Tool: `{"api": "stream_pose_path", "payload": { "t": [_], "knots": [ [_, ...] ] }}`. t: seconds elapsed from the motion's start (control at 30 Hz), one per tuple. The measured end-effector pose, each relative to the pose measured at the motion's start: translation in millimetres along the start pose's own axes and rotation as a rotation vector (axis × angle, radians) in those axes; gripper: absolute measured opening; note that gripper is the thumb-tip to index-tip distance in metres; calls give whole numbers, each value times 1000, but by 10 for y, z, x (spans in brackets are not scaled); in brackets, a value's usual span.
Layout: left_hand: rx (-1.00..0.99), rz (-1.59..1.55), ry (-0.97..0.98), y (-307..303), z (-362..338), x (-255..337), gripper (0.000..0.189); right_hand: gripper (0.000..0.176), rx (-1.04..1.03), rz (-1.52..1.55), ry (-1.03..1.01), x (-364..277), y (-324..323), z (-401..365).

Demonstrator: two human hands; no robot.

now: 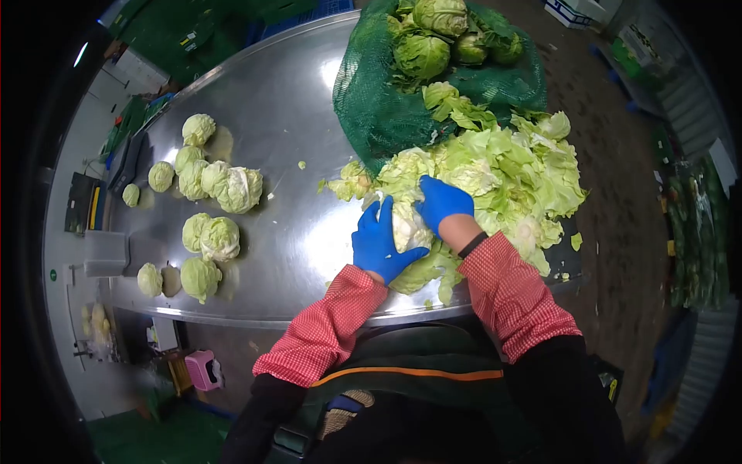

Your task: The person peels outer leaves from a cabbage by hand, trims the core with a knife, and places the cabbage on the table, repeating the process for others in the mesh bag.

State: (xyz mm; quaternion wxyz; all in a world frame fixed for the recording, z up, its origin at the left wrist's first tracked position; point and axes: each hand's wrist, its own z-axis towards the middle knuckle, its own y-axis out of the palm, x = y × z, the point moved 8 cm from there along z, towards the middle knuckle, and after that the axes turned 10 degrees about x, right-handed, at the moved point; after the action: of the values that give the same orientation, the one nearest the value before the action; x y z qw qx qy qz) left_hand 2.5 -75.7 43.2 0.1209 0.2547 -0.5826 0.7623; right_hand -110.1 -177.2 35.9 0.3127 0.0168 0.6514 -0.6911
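A pale cabbage (pixel 408 230) sits between my two blue-gloved hands on the steel table. My left hand (pixel 384 243) cups its left side, thumb along the near edge and fingers pointing away from me. At the upper right of the head, my right hand (pixel 446 204) has its fingers bent against the leaves; its fingertips are partly hidden. Loose cabbage leaves (pixel 506 166) lie heaped just beyond and to the right of my hands. Some leaves also lie under the cabbage I hold.
A green mesh sack (pixel 379 108) holding several darker cabbages (pixel 421 56) stands at the far side of the steel table (pixel 290 224). Several bare cabbage heads (pixel 220 238) are grouped on the left. A clear plastic bin (pixel 107 254) is at the left edge.
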Motion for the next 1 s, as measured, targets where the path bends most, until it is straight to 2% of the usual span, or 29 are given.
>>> {"api": "stream_pose_path", "payload": {
  "t": [0.03,0.07,0.17,0.27,0.3,0.33,0.4,0.43,0.47,0.5,0.53,0.6,0.67,0.7,0.8,0.83,0.93,0.97,1.0],
  "knots": [
    [32,-8,33,-20,-17,-11,111,35,-128,1,49,-14,-41,55],
    [56,-17,68,-36,-67,-12,112,34,-158,-9,68,28,-44,82],
    [13,-117,94,-64,-171,-63,110,32,-21,-54,36,230,145,78],
    [178,-531,-78,-95,-396,-571,109,33,49,-46,60,279,186,-15],
    [198,-629,-223,-71,-432,-734,107,33,71,-27,43,280,167,-32],
    [218,-918,-383,-17,-442,-828,98,33,94,-10,23,273,133,-40],
    [237,-1124,-528,56,-407,-1151,83,36,-29,-50,56,298,99,-42],
    [261,-1099,-570,-35,-390,-1233,71,37,-97,-73,92,299,41,-46],
    [227,-1274,-590,-78,-378,-1243,65,38,-170,-96,129,292,-7,-54],
    [176,-1404,-632,-65,-389,-1335,63,50,-254,-165,135,265,-37,-51],
    [120,-1534,-672,-80,-382,-1365,62,56,-161,-80,69,93,-176,-33],
    [24,-1603,-742,-128,-392,-1315,63,67,22,86,-57,-350,-494,-78],
    [-40,-1703,-767,-204,-358,-1109,64,80,-103,206,-140,-857,-751,-138],
    [-90,-1753,-745,-224,-324,-988,67,77,-86,324,-178,-979,-750,-163],
    [-96,-2109,-753,-380,-222,-607,68,75,-326,579,-26,-807,-400,-185],
    [-166,-2158,-713,-408,-192,-534,68,72,-529,721,218,-716,-342,-296],
    [-116,-1959,-717,-317,-229,-689,74,71,-487,936,299,-680,-143,-434],
    [-111,-1886,-815,-272,-305,-783,77,71,-381,770,196,-683,-154,-435],
    [-93,-1891,-833,-306,-313,-792,78,71,-370,767,187,-708,-135,-458]
  ]
}}
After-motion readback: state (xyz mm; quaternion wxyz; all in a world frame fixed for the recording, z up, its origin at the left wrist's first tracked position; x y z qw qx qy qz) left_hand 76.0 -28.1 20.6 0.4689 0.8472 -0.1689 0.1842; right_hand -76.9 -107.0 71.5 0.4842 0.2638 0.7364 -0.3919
